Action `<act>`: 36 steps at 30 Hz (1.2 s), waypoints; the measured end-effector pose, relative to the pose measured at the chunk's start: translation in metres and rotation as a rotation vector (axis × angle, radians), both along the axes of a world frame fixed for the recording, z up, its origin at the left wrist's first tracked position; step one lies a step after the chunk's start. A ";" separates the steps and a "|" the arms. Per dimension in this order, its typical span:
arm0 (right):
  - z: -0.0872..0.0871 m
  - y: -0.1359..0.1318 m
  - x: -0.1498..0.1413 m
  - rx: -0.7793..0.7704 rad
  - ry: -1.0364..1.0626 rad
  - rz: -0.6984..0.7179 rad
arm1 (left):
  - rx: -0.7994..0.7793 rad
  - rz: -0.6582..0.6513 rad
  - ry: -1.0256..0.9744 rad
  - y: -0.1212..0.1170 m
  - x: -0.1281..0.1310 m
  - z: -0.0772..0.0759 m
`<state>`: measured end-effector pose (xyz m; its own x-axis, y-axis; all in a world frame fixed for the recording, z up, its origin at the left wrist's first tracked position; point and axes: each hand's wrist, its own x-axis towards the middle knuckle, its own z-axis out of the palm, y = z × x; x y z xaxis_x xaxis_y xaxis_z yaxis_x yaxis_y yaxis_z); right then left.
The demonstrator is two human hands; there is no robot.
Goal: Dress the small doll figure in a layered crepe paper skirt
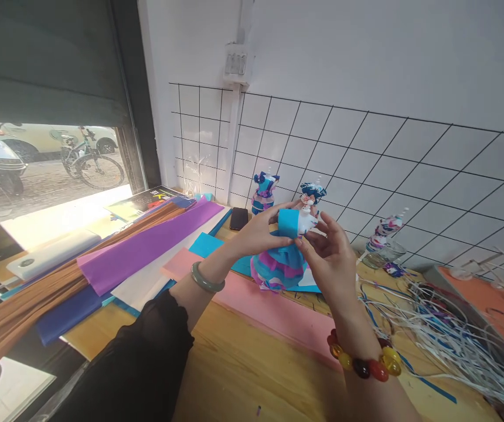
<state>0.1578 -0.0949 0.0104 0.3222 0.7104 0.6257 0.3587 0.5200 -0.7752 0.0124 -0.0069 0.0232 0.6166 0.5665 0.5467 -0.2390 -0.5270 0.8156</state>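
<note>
A small white dress form (307, 223) wears a ruffled blue and purple crepe paper skirt (278, 266). A piece of blue paper (288, 223) is wrapped partly around its bodice, with white showing on the right side. My left hand (263, 231) grips the paper from the left, thumb at its lower edge and fingers behind. From the right, my right hand (329, 252) curves around the bodice, its thumb tip touching the paper's lower right corner. Its other fingers are bent beside the form, partly hidden.
Two dressed forms, one blue (264, 192) and one with a dark ruffled collar (313, 191), stand behind. Pink paper (273, 310), purple paper (155, 243) and a black phone (239, 218) lie leftward. Tangled strips (436, 334), a glass bowl (384, 255) and another form (388, 225) are right.
</note>
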 end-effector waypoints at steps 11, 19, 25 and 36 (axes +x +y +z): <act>-0.023 0.019 0.007 -0.115 0.005 0.076 | -0.038 0.096 -0.076 0.027 0.007 -0.025; -0.041 0.030 0.017 -0.214 -0.044 0.042 | -0.065 0.098 -0.032 0.019 0.012 -0.028; -0.038 0.029 0.016 -0.239 -0.058 0.017 | -0.071 0.068 -0.029 0.016 0.009 -0.025; -0.039 0.029 0.018 -0.260 -0.064 0.023 | -0.062 -0.013 0.036 0.021 0.004 -0.024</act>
<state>0.1757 -0.0659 -0.0283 0.2702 0.8564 0.4400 0.4017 0.3151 -0.8599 0.0169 0.0142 -0.0010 0.6426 0.5905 0.4882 -0.2154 -0.4723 0.8547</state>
